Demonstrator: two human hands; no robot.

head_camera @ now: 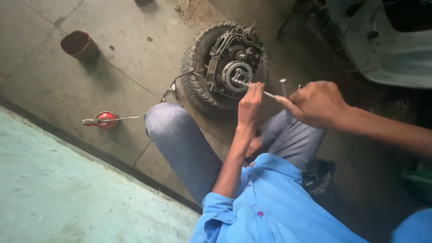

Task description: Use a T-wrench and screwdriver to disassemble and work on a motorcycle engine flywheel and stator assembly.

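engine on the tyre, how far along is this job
Done: the engine lies on a tyre with its side cover off, clutch exposed. In hand: the left hand steadies a thin metal rod against the clutch; the right hand holds its other end. Left: clutch not yet removed.

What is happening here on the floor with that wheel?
A person in a blue shirt sits on the concrete floor with a small tyred wheel assembly lying flat before the knees. The left hand steadies a thin metal rod at the round hub, and the right hand grips a T-shaped tool at the rod's other end. A red oil can and a dark red cup stand aside.
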